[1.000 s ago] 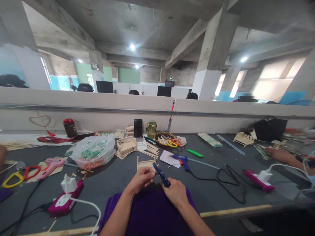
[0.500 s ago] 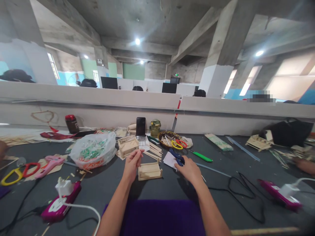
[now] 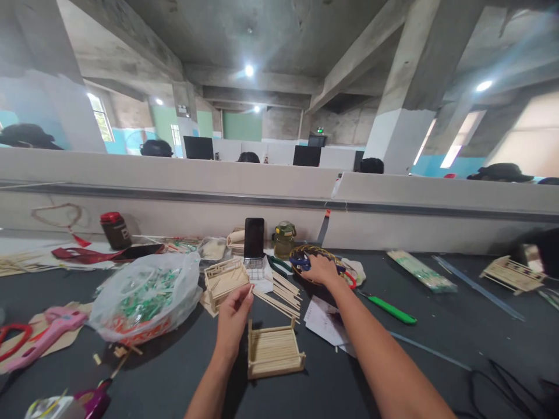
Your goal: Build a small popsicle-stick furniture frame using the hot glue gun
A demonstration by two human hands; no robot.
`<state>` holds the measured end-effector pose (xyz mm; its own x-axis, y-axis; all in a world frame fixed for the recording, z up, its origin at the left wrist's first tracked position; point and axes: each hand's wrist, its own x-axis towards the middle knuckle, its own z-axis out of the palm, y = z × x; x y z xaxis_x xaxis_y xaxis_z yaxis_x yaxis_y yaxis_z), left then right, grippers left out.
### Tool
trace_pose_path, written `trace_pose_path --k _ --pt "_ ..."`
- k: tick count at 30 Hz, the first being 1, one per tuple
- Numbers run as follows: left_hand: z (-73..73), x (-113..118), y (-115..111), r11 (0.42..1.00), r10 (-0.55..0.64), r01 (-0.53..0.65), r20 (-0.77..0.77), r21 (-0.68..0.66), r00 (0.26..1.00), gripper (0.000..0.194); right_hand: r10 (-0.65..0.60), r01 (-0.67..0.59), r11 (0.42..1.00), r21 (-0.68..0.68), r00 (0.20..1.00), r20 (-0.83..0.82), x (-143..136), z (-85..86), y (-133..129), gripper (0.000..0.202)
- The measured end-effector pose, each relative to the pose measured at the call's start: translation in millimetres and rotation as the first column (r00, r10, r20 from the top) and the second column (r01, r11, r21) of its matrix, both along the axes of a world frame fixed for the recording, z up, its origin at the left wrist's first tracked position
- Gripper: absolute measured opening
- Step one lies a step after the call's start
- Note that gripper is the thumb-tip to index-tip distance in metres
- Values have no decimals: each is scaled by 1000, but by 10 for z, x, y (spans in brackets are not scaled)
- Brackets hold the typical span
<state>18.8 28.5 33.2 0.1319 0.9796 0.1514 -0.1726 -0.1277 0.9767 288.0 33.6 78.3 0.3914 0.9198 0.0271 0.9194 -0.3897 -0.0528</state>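
My left hand (image 3: 234,311) is closed in a pinch on a short piece of wooden stick (image 3: 251,288), of which little shows. Just right of it on the dark table stands a small stick-built frame (image 3: 275,349) with a slatted base and upright posts. My right hand (image 3: 324,269) is wrapped round a dark blue hand tool (image 3: 301,263), its exact kind partly hidden, over the wicker basket (image 3: 312,250). A second stick model (image 3: 227,279) sits beyond my left hand. Several loose sticks (image 3: 283,294) lie between the hands, near a white paper (image 3: 325,320).
A plastic bag of green and red scraps (image 3: 148,297) and a pink glue gun (image 3: 55,331) lie left. A phone (image 3: 254,237) and a green bottle (image 3: 285,238) stand at the back. A green cutter (image 3: 391,308) and a packet of sticks (image 3: 421,270) are right.
My right hand has moved forward with the blue tool, from the white paper to over the basket. My left hand keeps its pinch. The view has shifted, bringing the stick frame nearer.
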Motion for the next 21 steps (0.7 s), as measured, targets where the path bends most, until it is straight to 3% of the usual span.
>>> trace_pose_path --k 3,5,7,10,12,15,18,21 --pt "-25 -32 78 998 -66 65 -94 -11 993 47 37 -40 997 -61 998 -49 190 5 119 54" --pt "-34 -40 112 998 -70 69 -138 -9 988 47 61 -64 996 -57 996 -60 240 55 65 53" --pt "-36 -44 122 998 -61 62 -172 2 983 45 68 -68 998 2 997 -45 227 111 -125 50" --pt "-21 -53 102 999 -30 37 -211 26 977 43 46 -41 984 171 999 -29 99 76 -639 26" --pt "-8 -56 85 999 -4 14 -224 41 975 41 -1 10 993 118 997 -76 -41 -86 -1025 23" --pt "-8 -46 69 999 4 7 -230 48 973 40 -67 65 998 -26 994 -87 -266 -460 -1441 19" --pt "-25 -29 62 998 -16 28 -231 50 973 38 -145 141 983 -116 989 -29 -408 -764 -1577 22" --pt "-33 -27 56 998 -41 49 -213 33 976 36 -139 134 977 -167 990 -19 -429 -876 -1570 29"
